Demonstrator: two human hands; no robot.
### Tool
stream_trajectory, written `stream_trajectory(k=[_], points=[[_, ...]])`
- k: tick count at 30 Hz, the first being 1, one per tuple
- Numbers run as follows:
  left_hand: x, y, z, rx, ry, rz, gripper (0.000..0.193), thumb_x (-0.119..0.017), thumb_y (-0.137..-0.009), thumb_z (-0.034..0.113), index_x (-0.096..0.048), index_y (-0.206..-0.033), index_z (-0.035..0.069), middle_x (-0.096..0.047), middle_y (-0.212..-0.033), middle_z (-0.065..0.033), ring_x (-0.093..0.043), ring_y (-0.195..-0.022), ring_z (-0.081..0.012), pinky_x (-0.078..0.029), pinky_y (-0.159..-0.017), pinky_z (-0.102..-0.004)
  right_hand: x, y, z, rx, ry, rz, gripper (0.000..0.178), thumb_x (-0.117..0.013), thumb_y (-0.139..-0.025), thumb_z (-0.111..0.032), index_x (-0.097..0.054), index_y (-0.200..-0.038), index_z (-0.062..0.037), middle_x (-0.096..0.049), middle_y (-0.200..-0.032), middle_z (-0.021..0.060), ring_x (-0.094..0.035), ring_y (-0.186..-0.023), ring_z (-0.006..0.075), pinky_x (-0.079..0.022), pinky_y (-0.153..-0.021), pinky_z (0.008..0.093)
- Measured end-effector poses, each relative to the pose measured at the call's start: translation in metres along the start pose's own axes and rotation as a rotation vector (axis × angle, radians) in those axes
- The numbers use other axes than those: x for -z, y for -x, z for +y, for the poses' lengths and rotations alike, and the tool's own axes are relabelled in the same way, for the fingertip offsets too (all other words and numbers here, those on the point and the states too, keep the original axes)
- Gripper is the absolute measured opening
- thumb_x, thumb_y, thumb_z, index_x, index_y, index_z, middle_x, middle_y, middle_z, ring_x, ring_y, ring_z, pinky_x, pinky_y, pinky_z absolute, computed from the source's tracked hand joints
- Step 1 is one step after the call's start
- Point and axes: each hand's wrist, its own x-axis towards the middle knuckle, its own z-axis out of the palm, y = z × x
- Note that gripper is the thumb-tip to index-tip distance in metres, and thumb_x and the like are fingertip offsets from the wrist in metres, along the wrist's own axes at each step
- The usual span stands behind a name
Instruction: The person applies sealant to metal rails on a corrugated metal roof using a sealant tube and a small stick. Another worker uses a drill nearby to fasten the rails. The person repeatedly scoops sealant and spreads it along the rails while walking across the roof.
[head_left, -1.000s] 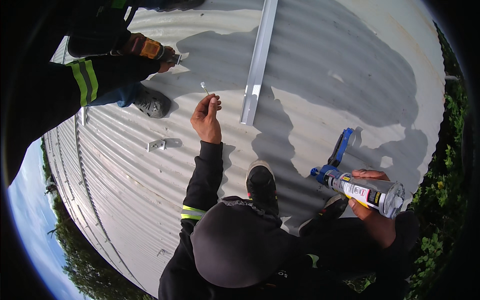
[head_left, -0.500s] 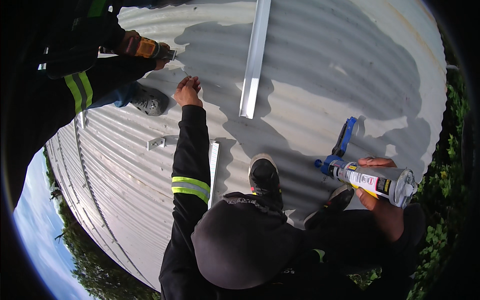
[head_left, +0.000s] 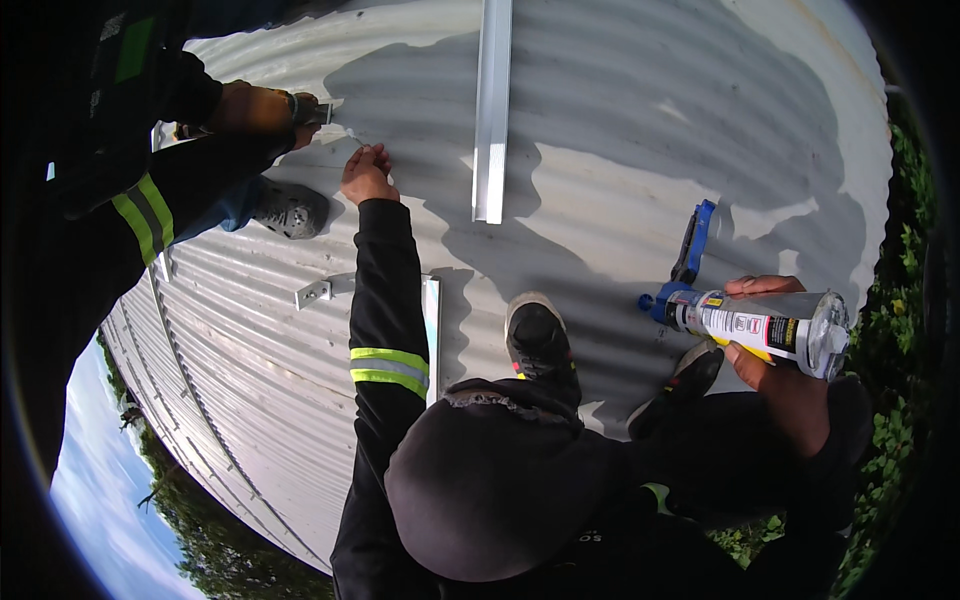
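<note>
My left hand [head_left: 368, 178] reaches out over the corrugated metal sheet [head_left: 590, 170], thumb and fingers pinched together. A small thin piece seems to stick out of the fingertips, too small to name. Just beyond, a co-worker's hands hold a power drill [head_left: 262, 108], its front end near my fingertips. At the right, my right hand [head_left: 785, 375] is wrapped around the barrel of a caulking gun [head_left: 755, 325] with a blue handle [head_left: 693, 240] and a labelled cartridge inside. The gun is held just above my shoe [head_left: 685, 385].
A metal channel rail [head_left: 492, 120] lies across the sheet ahead, and another rail [head_left: 433, 330] beside my left forearm. A small metal bracket [head_left: 313, 293] stands left of it. The co-worker's shoe [head_left: 292, 208] rests at upper left. Green plants [head_left: 890, 420] border the right edge.
The view has shifted slightly. The drill appears a little further left, and the caulking gun a little further right. Both my hands keep their grips.
</note>
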Motion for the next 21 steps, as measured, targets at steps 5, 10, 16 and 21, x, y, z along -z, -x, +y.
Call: stream_trajectory(k=[5, 10, 16, 21], points=[[-0.003, -0.01, 0.006, 0.028, 0.012, -0.01, 0.016, -0.066, -0.101, 0.005, -0.066, -0.116, 0.001, -0.077, -0.097, -0.0111, -0.071, -0.077, -0.0175, -0.054, -0.066, -0.0282, 0.0, 0.003, -0.002, 0.029, 0.051, -0.007, 0.05, -0.08, -0.079, 0.004, -0.06, -0.126, -0.0021, -0.064, -0.129, 0.0116, -0.063, -0.125, 0.0236, -0.051, -0.11, 0.0378], [-0.006, -0.001, 0.004, 0.054, 0.04, -0.054, 0.018, -0.066, -0.1, 0.005, -0.065, -0.117, 0.001, -0.077, -0.098, -0.0109, -0.07, -0.078, -0.0177, -0.054, -0.067, -0.0289, -0.004, 0.005, -0.003, -0.015, -0.041, 0.0, 0.051, -0.08, -0.079, 0.005, -0.061, -0.126, -0.0024, -0.065, -0.129, 0.0113, -0.063, -0.125, 0.0234, -0.05, -0.11, 0.0374], [-0.006, 0.032, 0.006, 0.038, 0.103, -0.099, 0.018, -0.067, -0.1, 0.004, -0.065, -0.117, -0.001, -0.076, -0.099, -0.0132, -0.07, -0.08, -0.0195, -0.053, -0.068, -0.0298, -0.002, 0.007, -0.002, 0.014, 0.013, -0.009, 0.051, -0.079, -0.077, 0.006, -0.062, -0.124, -0.0023, -0.065, -0.129, 0.0118, -0.063, -0.126, 0.0244, -0.05, -0.11, 0.0383], [-0.003, 0.053, 0.013, 0.062, 0.138, -0.13, 0.017, -0.067, -0.1, 0.005, -0.066, -0.116, -0.003, -0.076, -0.099, -0.0162, -0.069, -0.079, -0.0211, -0.053, -0.067, -0.0301, -0.004, 0.007, -0.001, 0.018, 0.009, 0.009, 0.052, -0.079, -0.076, 0.007, -0.062, -0.124, -0.0026, -0.065, -0.129, 0.0117, -0.063, -0.126, 0.0246, -0.05, -0.11, 0.0383]])
